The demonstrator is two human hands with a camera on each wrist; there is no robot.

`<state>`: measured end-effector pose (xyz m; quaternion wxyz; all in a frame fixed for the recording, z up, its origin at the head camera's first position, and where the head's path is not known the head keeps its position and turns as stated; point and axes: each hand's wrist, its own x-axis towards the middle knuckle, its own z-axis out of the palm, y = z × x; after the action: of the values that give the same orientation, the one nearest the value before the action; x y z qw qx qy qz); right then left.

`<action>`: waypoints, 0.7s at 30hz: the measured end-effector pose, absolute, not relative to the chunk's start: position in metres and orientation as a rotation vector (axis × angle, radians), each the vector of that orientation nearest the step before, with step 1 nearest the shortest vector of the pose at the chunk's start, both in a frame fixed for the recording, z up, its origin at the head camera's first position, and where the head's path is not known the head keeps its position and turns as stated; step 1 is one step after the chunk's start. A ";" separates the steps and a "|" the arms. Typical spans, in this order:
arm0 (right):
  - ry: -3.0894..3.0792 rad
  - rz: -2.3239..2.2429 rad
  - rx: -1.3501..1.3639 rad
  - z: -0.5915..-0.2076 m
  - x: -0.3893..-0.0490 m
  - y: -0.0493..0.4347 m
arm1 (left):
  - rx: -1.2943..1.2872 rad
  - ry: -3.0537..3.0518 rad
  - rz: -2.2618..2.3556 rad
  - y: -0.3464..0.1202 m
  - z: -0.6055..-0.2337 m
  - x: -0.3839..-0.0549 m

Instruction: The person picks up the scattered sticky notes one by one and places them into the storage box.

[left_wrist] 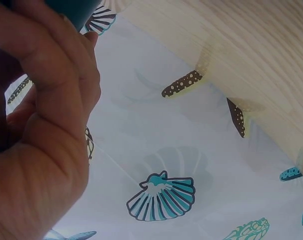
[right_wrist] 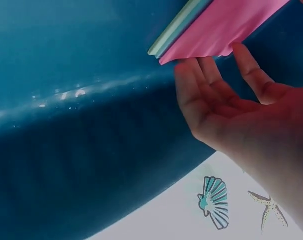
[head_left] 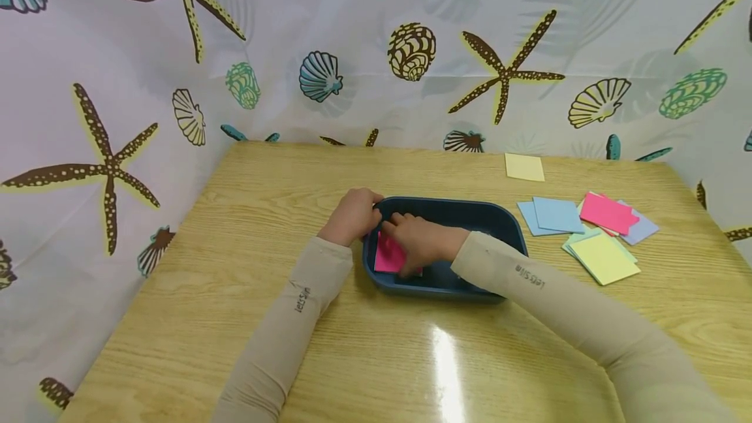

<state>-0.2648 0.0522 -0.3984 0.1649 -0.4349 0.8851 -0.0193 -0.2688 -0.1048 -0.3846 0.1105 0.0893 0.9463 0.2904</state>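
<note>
A dark blue rectangular tub [head_left: 470,214] with rounded corners stands on the table. My left hand [head_left: 354,215] grips its rim at the left end; in the left wrist view the left hand [left_wrist: 46,95] has its fingers bent at the tub's edge [left_wrist: 74,10]. Inside the tub, at its left end, lies a pink sticky note pad [head_left: 389,254]. My right hand [head_left: 425,240] reaches over it with fingers spread. Up close, the right hand [right_wrist: 241,105] touches the edge of the pink pad [right_wrist: 221,30] with its fingertips, and pale green and blue layers [right_wrist: 179,27] show against the pad.
Right of the tub lie blue notes [head_left: 555,215], a pink pad [head_left: 608,213] over a lavender one [head_left: 640,224], and yellow notes [head_left: 605,258] over green ones. A pale yellow note [head_left: 525,167] lies farther back. A shell-and-starfish-patterned cloth [head_left: 364,18] hangs behind the wooden table [head_left: 264,181].
</note>
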 end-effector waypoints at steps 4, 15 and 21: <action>2.535 -0.022 -1.222 -0.398 -0.263 0.051 | 0.267 2.793 0.849 -0.105 -0.385 -0.269; 2.608 -0.036 -1.312 -0.401 -0.257 0.045 | 0.318 2.814 0.845 -0.104 -0.385 -0.269; 2.602 -0.028 -1.299 -0.401 -0.258 0.045 | 0.302 2.797 0.840 -0.105 -0.385 -0.268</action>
<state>-0.2578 0.0452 -0.4010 0.1162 -0.4437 0.8885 -0.0095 -0.2681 -0.1046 -0.3852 0.1026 0.1021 0.9476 0.2847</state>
